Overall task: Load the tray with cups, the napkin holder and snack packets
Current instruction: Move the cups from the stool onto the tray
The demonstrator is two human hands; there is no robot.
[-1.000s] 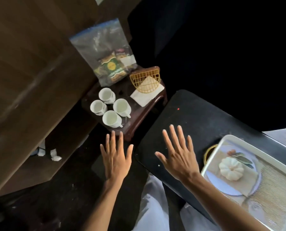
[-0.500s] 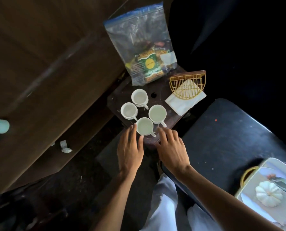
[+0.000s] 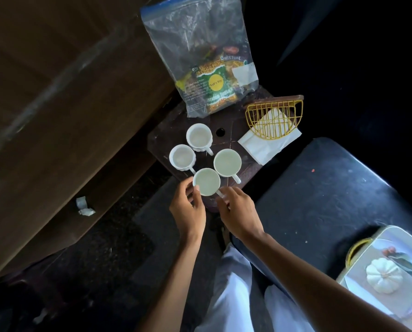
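Several white cups stand on a small dark wooden stool (image 3: 226,121). The nearest cup (image 3: 206,182) sits at the stool's front edge. My left hand (image 3: 188,209) curls round its left side, thumb at the rim. My right hand (image 3: 238,212) pinches its handle from the right. Behind it are a cup (image 3: 227,162), a cup (image 3: 182,156) and a cup (image 3: 198,137). A yellow wire napkin holder (image 3: 273,118) with white napkins lies at the stool's right. A clear zip bag of snack packets (image 3: 205,68) leans at the back. The white tray (image 3: 406,232) is at the lower right.
The tray rests on a black surface (image 3: 320,200) to my right and holds a plate and a white pumpkin (image 3: 382,275). Brown wooden furniture (image 3: 56,116) fills the left, with crumpled paper (image 3: 83,207) on its ledge. My white-clad knees are below.
Both hands reached forward from open above the floor to the nearest cup and closed on it. The view swung left, pushing the tray toward the lower right corner.
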